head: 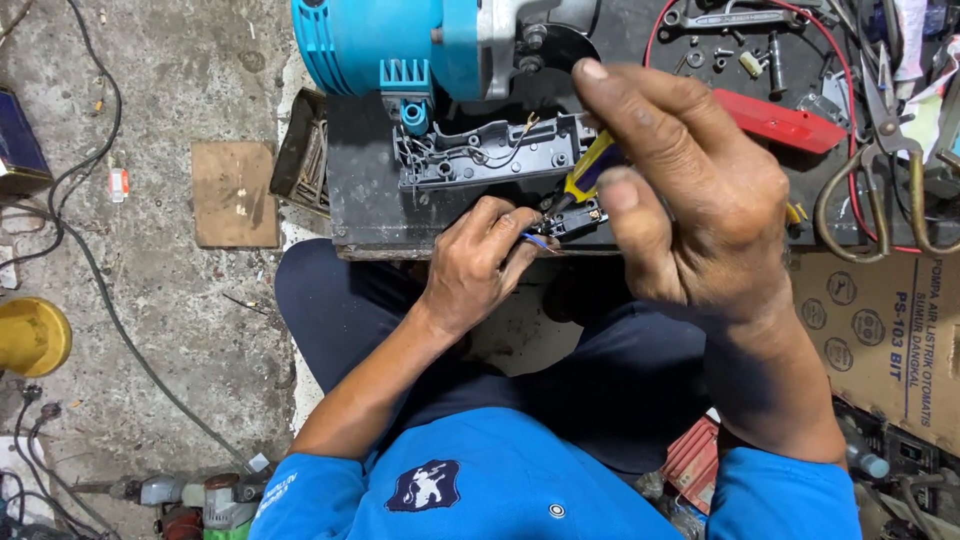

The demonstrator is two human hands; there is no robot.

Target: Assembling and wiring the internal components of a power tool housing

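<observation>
Switch wiring on an opened power tool

Floor (170, 300) of rough grey concrete fills the left side, crossed by black cables, with a brown board (234, 193) lying flat on it and a yellow round thing (32, 336) at the far left edge. A cardboard box (885, 335) sits at the right, just below the work. The person sits with a dark bench top (365, 205) over the knees, its right end strewn with wrenches, screws, a red flat piece (780, 123) and a pair of pliers (880, 190).

On the bench lies a blue power tool (400, 45) with a grey metal head. Its grey handle shell (490, 152) lies open just below the motor, face up, showing screw posts and thin wires.

Right hand (690, 210) is closed about a screwdriver (590, 168) with a yellow and blue handle, thumb and fingers pinching it, the tip angled down and left into a small black switch (572, 218). Left hand (480, 265) is curled shut, its fingertips pinching that switch and a blue wire (538, 240) at the bench's front edge, just below the shell.

By my reading, the step in hand is working a terminal screw on the switch, with the wire end held at it; whether it is being loosened or tightened cannot be told. The next move calls for a steady left grip, so the switch does not twist, and for the tip kept seated square in the screw head, since a slip would land on the fingertips touching it.
</observation>
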